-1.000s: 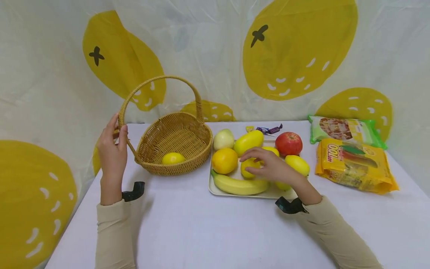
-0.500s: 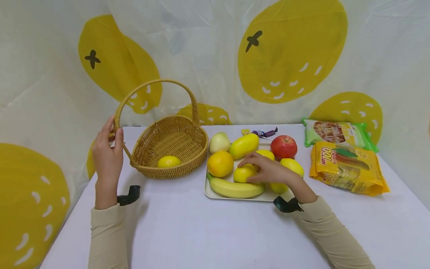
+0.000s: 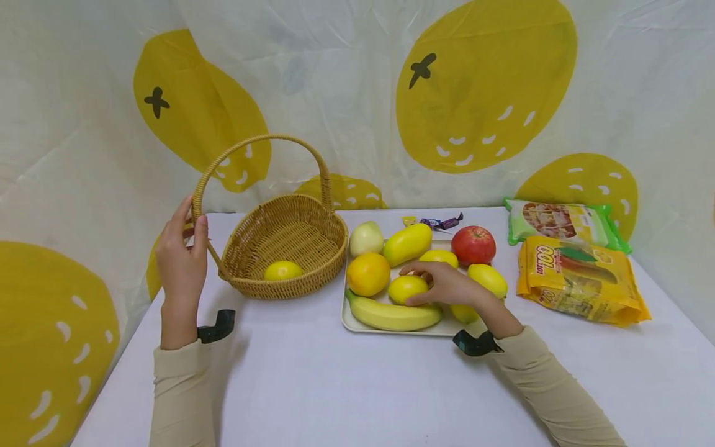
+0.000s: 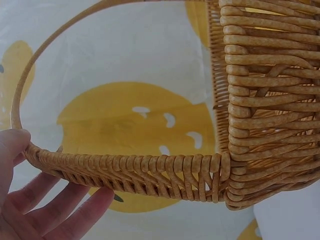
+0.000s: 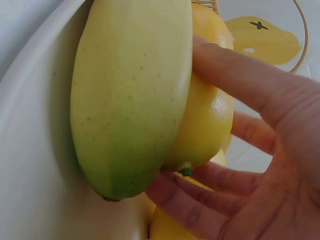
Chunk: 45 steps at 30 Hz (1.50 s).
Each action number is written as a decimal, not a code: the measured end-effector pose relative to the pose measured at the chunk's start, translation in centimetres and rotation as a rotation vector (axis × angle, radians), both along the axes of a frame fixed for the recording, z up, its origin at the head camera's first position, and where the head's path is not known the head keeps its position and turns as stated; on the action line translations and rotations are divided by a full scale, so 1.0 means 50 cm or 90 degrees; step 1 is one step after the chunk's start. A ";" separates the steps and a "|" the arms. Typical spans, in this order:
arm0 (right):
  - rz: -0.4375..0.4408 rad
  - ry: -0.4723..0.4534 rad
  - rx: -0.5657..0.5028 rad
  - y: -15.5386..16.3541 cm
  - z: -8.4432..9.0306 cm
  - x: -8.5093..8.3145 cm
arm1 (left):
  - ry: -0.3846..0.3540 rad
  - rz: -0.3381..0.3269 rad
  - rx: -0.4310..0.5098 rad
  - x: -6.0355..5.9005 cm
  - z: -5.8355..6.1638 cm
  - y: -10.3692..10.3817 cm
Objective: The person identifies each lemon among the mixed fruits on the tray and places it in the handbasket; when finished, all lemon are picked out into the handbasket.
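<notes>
The hands are both busy: the right hand curls round a lemon on the tray, small, firm, smooth-skinned and probably best cupped round its middle, while the left hand steadies the light, stiff basket by its handle.

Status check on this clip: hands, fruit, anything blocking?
Left hand holds the basket handle. Right hand fingers curl round a lemon on the tray. Banana lies against that lemon; one lemon in the basket.
</notes>
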State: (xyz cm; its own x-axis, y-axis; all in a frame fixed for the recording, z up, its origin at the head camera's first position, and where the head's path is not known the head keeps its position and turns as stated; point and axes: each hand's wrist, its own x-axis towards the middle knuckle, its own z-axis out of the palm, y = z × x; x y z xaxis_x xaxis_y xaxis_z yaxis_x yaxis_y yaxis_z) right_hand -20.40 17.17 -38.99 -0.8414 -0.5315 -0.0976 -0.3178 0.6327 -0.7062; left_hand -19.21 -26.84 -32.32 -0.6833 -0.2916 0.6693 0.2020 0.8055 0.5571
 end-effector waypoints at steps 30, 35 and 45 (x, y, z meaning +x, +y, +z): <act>-0.005 0.027 -0.146 -0.120 0.094 -0.013 | 0.003 -0.015 0.006 -0.004 0.002 0.003; 0.001 -0.001 -0.224 -0.179 0.080 -0.031 | 0.002 -0.012 0.002 -0.002 0.001 0.003; -0.013 0.032 -0.318 -0.306 0.066 -0.060 | 0.000 -0.014 0.002 0.002 0.001 0.004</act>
State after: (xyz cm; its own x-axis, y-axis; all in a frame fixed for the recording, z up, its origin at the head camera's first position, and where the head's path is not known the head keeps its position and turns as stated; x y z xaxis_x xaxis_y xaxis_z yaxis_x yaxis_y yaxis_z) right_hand -23.40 1.88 -35.69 -0.8489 -0.4872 0.2047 -0.3500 0.2280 -0.9086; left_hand -19.14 -26.62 -32.29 -0.6894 -0.2793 0.6684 0.2193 0.7989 0.5600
